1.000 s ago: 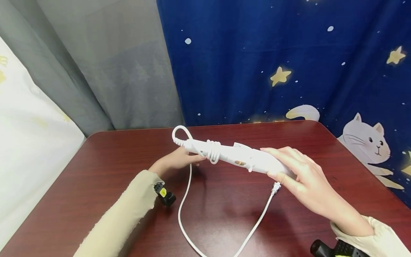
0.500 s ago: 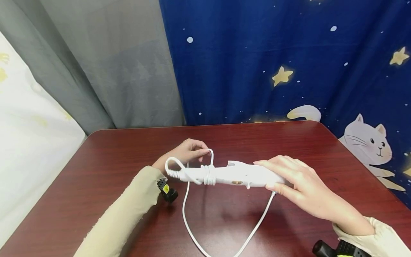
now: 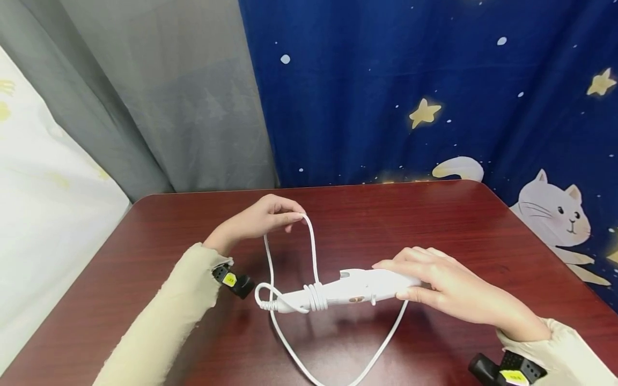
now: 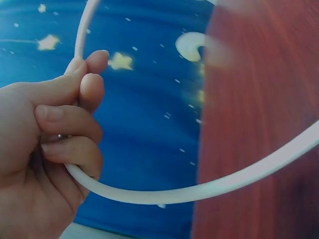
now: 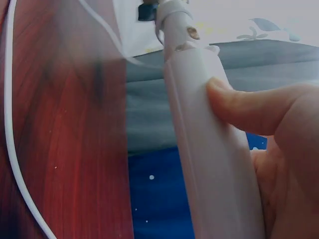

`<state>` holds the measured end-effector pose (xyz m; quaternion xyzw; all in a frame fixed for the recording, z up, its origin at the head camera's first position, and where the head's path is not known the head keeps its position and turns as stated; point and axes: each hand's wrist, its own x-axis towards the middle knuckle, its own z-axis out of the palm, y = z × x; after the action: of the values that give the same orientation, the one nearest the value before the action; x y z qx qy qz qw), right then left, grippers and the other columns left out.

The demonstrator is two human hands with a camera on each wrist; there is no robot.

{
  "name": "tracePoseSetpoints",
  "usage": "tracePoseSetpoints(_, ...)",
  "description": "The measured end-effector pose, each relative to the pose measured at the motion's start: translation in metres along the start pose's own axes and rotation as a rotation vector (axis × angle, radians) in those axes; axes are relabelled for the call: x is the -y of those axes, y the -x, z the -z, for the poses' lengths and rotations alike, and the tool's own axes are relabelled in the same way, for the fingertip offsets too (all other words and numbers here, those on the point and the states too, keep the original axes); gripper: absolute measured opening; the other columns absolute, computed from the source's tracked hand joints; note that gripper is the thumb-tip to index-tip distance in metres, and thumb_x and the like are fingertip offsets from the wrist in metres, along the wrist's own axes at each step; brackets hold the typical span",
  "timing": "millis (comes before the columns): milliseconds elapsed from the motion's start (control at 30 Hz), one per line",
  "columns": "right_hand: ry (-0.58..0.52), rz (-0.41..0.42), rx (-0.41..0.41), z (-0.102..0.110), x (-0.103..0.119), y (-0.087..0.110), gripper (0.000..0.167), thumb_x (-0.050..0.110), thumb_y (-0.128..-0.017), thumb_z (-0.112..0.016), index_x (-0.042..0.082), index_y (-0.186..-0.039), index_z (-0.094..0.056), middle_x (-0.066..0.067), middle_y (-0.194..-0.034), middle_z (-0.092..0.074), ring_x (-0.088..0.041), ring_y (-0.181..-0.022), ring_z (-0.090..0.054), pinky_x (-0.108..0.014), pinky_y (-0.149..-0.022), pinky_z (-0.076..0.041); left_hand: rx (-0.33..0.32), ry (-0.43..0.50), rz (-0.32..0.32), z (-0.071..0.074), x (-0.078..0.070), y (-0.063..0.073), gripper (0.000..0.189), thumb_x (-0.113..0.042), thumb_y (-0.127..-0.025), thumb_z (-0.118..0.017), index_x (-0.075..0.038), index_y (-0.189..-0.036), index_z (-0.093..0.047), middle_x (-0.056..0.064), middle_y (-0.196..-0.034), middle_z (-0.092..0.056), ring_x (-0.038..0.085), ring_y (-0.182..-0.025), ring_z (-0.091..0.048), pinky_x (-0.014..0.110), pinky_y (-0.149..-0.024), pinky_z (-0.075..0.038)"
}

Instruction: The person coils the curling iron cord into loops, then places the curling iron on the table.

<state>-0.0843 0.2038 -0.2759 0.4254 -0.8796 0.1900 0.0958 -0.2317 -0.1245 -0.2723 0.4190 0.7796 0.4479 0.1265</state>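
Observation:
A white hair straightener (image 3: 340, 292) with its cord wound round the handle is held low over the table, in the head view. My right hand (image 3: 446, 287) grips its wide end, thumb on the near side; the right wrist view shows the thumb pressed along the smooth white body (image 5: 199, 124). Up and to the left, my left hand (image 3: 265, 217) pinches the white cord (image 3: 313, 249), which rises from the coils to the fingertips. In the left wrist view several curled fingers (image 4: 75, 122) also hold the cord (image 4: 159, 196) against the palm.
A dark red table (image 3: 193, 236) lies under both hands. The cord's lower loop (image 3: 294, 356) hangs toward the near edge. Grey and blue curtains (image 3: 357, 91) stand behind the table, and white cloth (image 3: 43, 177) hangs at the left. A small black camera sits on each wrist.
My left hand has taken hold of the cord at the coils and drawn a length of it up and left. The straightener has come down and nearer in my right hand.

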Motion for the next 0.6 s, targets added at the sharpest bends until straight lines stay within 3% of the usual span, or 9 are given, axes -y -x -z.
tracePoseSetpoints(200, 0.083, 0.014, 0.006, -0.007, -0.002, -0.004, 0.04, 0.028, -0.087, -0.061, 0.026, -0.127, -0.054, 0.02, -0.1, -0.051, 0.0, -0.088, -0.044, -0.026, -0.074, -0.033, 0.028, 0.007, -0.017, 0.002, -0.034, 0.008, 0.013, -0.011, -0.093, -0.054, -0.006, -0.095, -0.066, 0.005, -0.062, -0.053, 0.012, -0.042, -0.031, 0.025, -0.04, -0.025)
tracePoseSetpoints(400, 0.174, -0.079, 0.038, -0.008, -0.003, -0.006, 0.042, 0.025, -0.084, -0.065, 0.027, -0.125, -0.055, 0.017, -0.098, -0.052, -0.003, -0.088, -0.045, -0.028, -0.072, -0.034, 0.061, -0.049, -0.073, -0.007, -0.065, 0.019, 0.013, -0.012, -0.092, -0.055, -0.008, -0.096, -0.067, 0.003, -0.062, -0.054, 0.013, -0.047, -0.039, 0.026, -0.042, -0.031)
tracePoseSetpoints(600, 0.271, -0.155, 0.003, -0.01, -0.004, -0.006, 0.046, 0.023, -0.081, -0.068, 0.024, -0.125, -0.056, 0.012, -0.097, -0.054, -0.007, -0.089, -0.049, -0.032, -0.073, -0.036, 0.11, -0.104, -0.029, -0.012, -0.088, 0.03, 0.013, -0.016, -0.092, -0.055, -0.014, -0.095, -0.069, 0.001, -0.06, -0.055, 0.014, -0.053, -0.047, 0.025, -0.045, -0.033)
